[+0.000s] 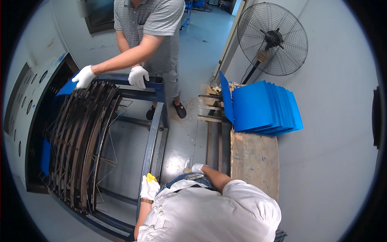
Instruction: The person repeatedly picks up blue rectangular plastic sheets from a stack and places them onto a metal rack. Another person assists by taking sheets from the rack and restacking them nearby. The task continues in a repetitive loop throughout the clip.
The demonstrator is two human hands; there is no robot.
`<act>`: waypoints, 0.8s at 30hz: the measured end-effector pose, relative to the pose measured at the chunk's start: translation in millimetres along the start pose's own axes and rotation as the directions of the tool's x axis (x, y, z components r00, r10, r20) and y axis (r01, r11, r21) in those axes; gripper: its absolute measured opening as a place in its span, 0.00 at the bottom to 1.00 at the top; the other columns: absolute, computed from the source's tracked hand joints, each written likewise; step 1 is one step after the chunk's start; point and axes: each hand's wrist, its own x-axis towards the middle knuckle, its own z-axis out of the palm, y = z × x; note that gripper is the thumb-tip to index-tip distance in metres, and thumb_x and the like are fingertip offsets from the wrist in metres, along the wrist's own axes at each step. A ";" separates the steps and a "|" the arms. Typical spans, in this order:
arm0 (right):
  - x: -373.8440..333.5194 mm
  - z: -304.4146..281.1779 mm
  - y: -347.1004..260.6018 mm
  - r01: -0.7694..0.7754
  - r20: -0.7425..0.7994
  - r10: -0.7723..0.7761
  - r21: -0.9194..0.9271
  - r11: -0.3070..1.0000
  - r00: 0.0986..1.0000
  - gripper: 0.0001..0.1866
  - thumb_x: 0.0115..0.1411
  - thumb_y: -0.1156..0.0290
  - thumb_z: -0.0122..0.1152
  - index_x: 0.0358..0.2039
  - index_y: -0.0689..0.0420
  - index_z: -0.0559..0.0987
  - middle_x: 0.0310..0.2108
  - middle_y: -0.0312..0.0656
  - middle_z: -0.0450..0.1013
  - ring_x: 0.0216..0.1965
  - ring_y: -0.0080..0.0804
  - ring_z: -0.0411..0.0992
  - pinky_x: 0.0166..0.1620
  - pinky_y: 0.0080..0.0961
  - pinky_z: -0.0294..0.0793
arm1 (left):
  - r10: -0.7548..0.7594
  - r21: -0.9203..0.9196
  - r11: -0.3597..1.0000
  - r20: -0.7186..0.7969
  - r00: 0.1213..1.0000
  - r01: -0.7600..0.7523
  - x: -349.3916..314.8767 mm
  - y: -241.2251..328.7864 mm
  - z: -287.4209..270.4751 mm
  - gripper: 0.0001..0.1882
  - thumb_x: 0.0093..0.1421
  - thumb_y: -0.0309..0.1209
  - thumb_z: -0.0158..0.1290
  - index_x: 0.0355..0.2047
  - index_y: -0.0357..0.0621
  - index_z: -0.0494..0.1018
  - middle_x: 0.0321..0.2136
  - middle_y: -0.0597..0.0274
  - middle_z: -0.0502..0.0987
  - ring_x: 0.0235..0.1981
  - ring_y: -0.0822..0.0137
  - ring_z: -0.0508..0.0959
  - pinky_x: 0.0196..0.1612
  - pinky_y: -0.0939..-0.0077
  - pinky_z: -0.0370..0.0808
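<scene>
My left hand (149,188), in a white glove, is at the blue steel rail (150,145) of the rack frame. Its fingers look curled, with a yellow patch at their tips that may be part of the glove or something held. My right hand (198,168), gloved too, is low in front of my waist; its fingers are mostly hidden, and a small pale, yellowish shape shows beside them. Across the frame, a co-worker's gloved hand (84,77) is on a blue sheet (66,87) at the slatted rack (86,149). The co-worker's other gloved hand (138,77) rests on the frame's far bar.
Another blue sheet (45,157) shows between the rack and the grey perforated housing (24,103). On my right, a row of upright blue sheets (258,107) stands on a worn wooden bench (254,161). Behind it is a black pedestal fan (273,38).
</scene>
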 end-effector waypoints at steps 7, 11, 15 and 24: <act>-5.2 0.4 5.9 0.047 -0.006 -0.048 -0.051 0.998 0.999 0.14 0.47 0.63 0.45 0.28 0.56 0.77 0.30 0.50 0.71 0.34 0.44 0.71 0.36 0.34 0.68 | -0.059 0.107 0.993 0.050 0.997 0.053 2.0 -3.1 11.1 0.09 0.55 0.38 0.46 0.32 0.49 0.70 0.27 0.66 0.73 0.25 0.73 0.70 0.24 0.80 0.71; -7.3 1.2 17.6 0.113 0.048 -0.106 -0.185 0.976 0.993 0.14 0.48 0.63 0.45 0.29 0.57 0.76 0.30 0.51 0.71 0.34 0.43 0.71 0.36 0.34 0.68 | 0.001 0.100 0.995 0.035 0.999 -0.005 4.9 -10.2 21.1 0.08 0.56 0.34 0.46 0.34 0.49 0.70 0.28 0.64 0.72 0.25 0.71 0.70 0.24 0.80 0.71; -11.1 -7.4 11.9 0.181 0.129 -0.149 -0.283 0.942 0.980 0.16 0.46 0.64 0.44 0.29 0.58 0.76 0.32 0.51 0.71 0.36 0.44 0.70 0.38 0.34 0.68 | -0.100 0.035 0.995 0.091 0.991 0.097 10.3 -1.3 9.7 0.09 0.55 0.39 0.46 0.33 0.49 0.69 0.24 0.64 0.71 0.22 0.70 0.69 0.20 0.79 0.69; 20.9 -63.9 -83.8 -0.052 0.186 0.029 0.118 0.992 0.982 0.19 0.55 0.55 0.43 0.25 0.58 0.75 0.22 0.42 0.71 0.24 0.34 0.69 0.27 0.29 0.66 | 0.008 -0.242 0.970 0.147 0.989 0.028 -17.6 27.1 -16.2 0.12 0.56 0.39 0.45 0.31 0.44 0.69 0.26 0.62 0.72 0.25 0.66 0.71 0.24 0.77 0.71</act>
